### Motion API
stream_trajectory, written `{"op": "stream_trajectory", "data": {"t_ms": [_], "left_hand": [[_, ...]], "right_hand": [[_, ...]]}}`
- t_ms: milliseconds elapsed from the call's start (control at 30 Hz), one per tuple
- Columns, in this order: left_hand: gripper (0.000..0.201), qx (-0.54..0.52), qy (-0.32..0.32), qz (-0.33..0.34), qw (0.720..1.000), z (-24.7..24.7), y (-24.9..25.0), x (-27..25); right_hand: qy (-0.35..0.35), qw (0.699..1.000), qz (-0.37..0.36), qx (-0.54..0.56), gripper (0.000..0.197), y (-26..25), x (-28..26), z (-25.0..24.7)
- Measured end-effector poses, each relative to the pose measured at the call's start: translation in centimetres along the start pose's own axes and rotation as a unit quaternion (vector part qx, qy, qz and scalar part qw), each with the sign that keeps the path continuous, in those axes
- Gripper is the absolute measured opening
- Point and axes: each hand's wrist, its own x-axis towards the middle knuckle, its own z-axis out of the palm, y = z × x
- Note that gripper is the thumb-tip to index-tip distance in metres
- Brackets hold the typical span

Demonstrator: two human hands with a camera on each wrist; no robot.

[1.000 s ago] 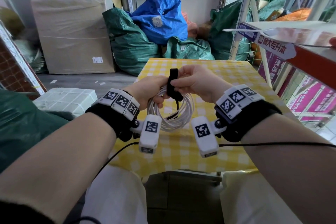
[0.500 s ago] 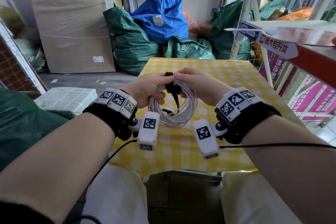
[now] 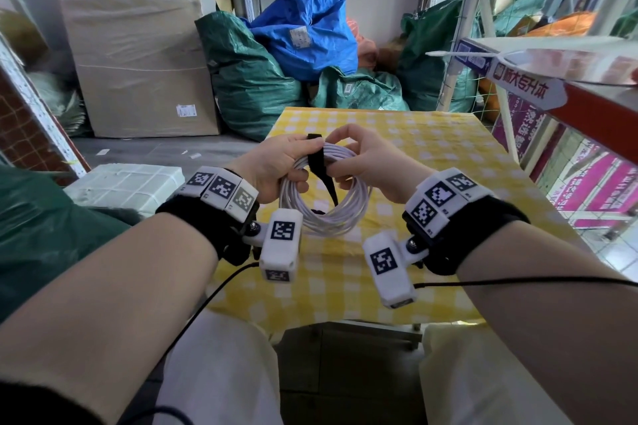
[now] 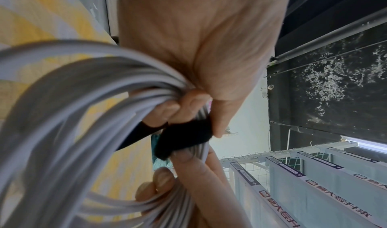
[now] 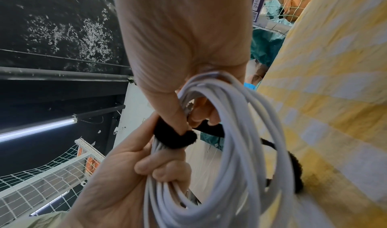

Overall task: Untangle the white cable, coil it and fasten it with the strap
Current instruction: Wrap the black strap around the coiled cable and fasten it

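Both hands hold the white cable (image 3: 326, 217) as a round coil above the yellow checked table (image 3: 438, 148). A black strap (image 3: 316, 162) wraps over the top of the bundle, and its loose tail hangs down through the coil. My left hand (image 3: 293, 164) curls its fingers round the cable (image 4: 83, 115) left of the strap (image 4: 184, 137), thumb tip on the strap's edge. My right hand (image 3: 340, 157) pinches the strap (image 5: 173, 138) against the cable (image 5: 234, 157), thumb on top and fingers behind. The cable's ends are hidden in the coil.
Green and blue sacks (image 3: 303, 31) and a large wrapped box (image 3: 138, 59) stand beyond the table's far edge. A red shelf with a wire grid (image 3: 538, 86) runs along the right side. A white bundle (image 3: 124, 183) lies on the floor at left.
The strap end that stood upright above the coil has been folded down over the bundle. Both hands have closed in at the top of the coil.
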Motion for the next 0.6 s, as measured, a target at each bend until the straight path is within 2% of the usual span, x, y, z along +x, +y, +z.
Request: {"op": "stream_trajectory", "data": {"t_ms": [167,267,367,500,600], "left_hand": [[0.017,0.003,0.005,0.005,1.0,0.2,-0.22,0.3],[0.016,0.02,0.009,0.006,1.0,0.3,-0.32,0.28],[0.014,0.029,0.01,0.0,1.0,0.49,-0.29,0.05],[0.014,0.024,0.005,-0.002,1.0,0.67,-0.13,-0.19],[0.016,0.02,0.003,0.002,1.0,0.63,-0.13,-0.27]], "right_hand": [[0.001,0.999,0.045,-0.006,0.038,0.32,0.2,0.2],[-0.048,0.996,0.08,0.015,0.031,0.44,0.21,-0.14],[-0.104,0.991,0.081,0.033,0.031,0.52,0.07,-0.49],[-0.056,0.995,0.08,0.025,0.031,0.79,0.12,-0.34],[-0.028,0.996,0.081,0.016,0.022,0.97,0.31,-0.18]]}}
